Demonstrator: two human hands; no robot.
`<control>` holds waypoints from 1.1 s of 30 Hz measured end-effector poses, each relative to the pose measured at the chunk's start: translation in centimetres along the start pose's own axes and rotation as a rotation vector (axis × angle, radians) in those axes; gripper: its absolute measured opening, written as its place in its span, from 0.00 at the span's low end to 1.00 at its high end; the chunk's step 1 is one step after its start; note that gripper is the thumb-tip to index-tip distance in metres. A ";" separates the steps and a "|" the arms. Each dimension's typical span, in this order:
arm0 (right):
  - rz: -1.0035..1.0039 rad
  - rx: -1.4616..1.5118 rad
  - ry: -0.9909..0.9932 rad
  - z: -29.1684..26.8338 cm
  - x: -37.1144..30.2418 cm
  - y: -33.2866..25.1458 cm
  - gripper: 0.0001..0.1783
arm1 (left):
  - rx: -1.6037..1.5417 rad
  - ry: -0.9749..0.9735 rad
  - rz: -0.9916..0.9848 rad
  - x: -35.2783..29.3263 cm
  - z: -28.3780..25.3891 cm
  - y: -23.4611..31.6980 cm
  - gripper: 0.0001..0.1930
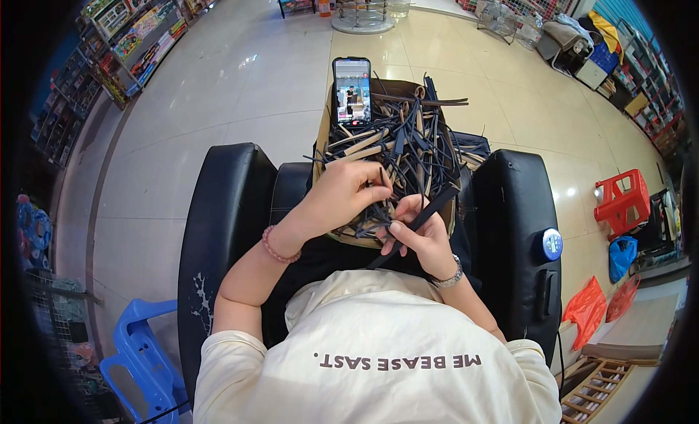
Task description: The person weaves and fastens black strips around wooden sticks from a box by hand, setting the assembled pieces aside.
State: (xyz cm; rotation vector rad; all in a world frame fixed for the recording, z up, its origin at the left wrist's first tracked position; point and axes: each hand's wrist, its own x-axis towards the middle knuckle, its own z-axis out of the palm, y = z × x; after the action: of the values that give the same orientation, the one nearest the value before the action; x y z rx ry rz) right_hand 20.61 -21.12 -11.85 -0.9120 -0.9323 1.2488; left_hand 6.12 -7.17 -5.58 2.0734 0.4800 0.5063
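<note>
A long flat black strip point(435, 204) lies slantwise across my right hand point(424, 238), pinched between thumb and fingers. Close by on the left, the fingertips of my left hand point(349, 191) are pressed together; a small dark end shows at them, too little to name. Both hands are over the near part of a cardboard box point(319, 151), heaped with a tangle of black and tan strips point(415, 136). At the box's far left corner a phone point(352, 92) stands propped up with its screen lit.
Black padded armrests rise on the left point(226, 227) and right point(513, 227). A round blue-and-white object point(551, 244) sits on the right one. Beyond are a blue plastic chair point(149, 351), a red stool point(623, 200), red plastic bags point(585, 311) and stocked shelves point(138, 30).
</note>
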 end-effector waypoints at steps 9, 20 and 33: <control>0.027 0.019 -0.160 0.9 -0.6 -1.1 0.16 | -0.268 -0.259 -0.093 3.0 1.4 -2.1 0.05; 0.220 0.042 -0.241 0.5 -0.4 -2.4 0.26 | 0.102 0.010 0.103 1.3 1.3 -1.2 0.06; 0.354 -0.129 -0.398 1.1 0.4 -2.6 0.05 | 0.901 -0.099 0.997 -2.7 0.8 2.7 0.10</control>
State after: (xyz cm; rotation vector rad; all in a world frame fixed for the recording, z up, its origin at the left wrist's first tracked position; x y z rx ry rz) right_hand 20.55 -20.95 -9.01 -0.9766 -1.2097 1.7314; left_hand 4.60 -10.49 -4.13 3.1403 -0.5676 0.8365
